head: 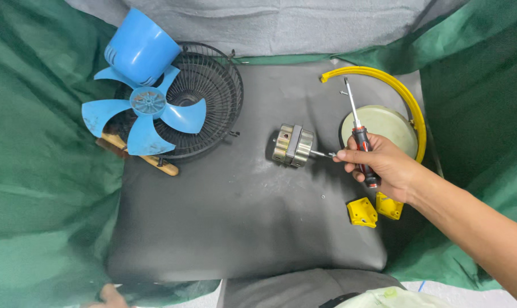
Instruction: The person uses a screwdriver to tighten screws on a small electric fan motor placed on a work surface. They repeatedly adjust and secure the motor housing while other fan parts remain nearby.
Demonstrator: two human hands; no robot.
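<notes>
Head view: my right hand (pixel 384 165) grips a red-black screwdriver (pixel 358 134), fingertips pinching the brass-coloured motor's (pixel 293 145) steel shaft; left hand (pixel 111 296) grip indeterminate.

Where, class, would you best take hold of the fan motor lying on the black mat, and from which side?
Probably grip the fan motor across its ribbed round body from above. It lies on its side, and the right hand, also holding a screwdriver, already pinches the thin shaft on the right.
</notes>
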